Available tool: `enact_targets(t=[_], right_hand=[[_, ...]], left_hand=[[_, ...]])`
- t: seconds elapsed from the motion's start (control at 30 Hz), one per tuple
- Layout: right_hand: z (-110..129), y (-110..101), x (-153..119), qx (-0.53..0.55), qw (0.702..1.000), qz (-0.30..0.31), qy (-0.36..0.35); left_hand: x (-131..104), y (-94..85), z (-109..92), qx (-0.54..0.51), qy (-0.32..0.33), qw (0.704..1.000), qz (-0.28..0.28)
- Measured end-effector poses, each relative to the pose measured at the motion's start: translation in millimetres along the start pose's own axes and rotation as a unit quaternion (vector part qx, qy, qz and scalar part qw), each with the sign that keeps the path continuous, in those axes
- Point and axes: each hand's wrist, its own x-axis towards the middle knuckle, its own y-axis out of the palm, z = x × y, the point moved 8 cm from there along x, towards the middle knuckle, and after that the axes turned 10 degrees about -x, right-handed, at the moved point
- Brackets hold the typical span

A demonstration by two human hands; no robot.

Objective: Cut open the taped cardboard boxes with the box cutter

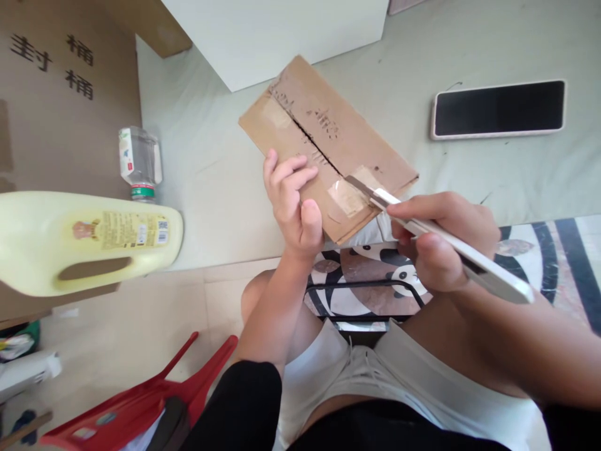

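Observation:
A brown cardboard box lies at a slant on the pale-covered surface, its top seam partly split into a dark gap. My left hand holds the box by its near left side, with curled fingers over the top. In my right hand is a white utility knife, gripped along its handle. Its extended blade touches the box at the seam's near end, beside a patch of clear tape. The palm side of my left hand is hidden.
A black-screened phone lies at the right. To the left are a clear plastic bottle, a yellow jug and a large carton. A white box stands behind. Below left is a red plastic chair.

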Motion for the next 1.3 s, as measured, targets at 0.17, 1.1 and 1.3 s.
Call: enact_targets(t=[0.17,1.1,1.3], right_hand=[[26.3,-1.7,12.4,-0.036,0.997,-0.016,-0.073],[38.1,-9.1,25.6,-0.078,0.991,-0.019,-0.111],[41.5,-16.4,25.8,-0.089,0.993,0.014,-0.076]], left_hand=[[1.0,-0.1,1.2,-0.025,-0.007,1.000,0.012],[2.7,3.8,6.6,-0.012,0.023,1.000,-0.009],[0.8,6.1,10.3,-0.006,0.012,1.000,0.000]])
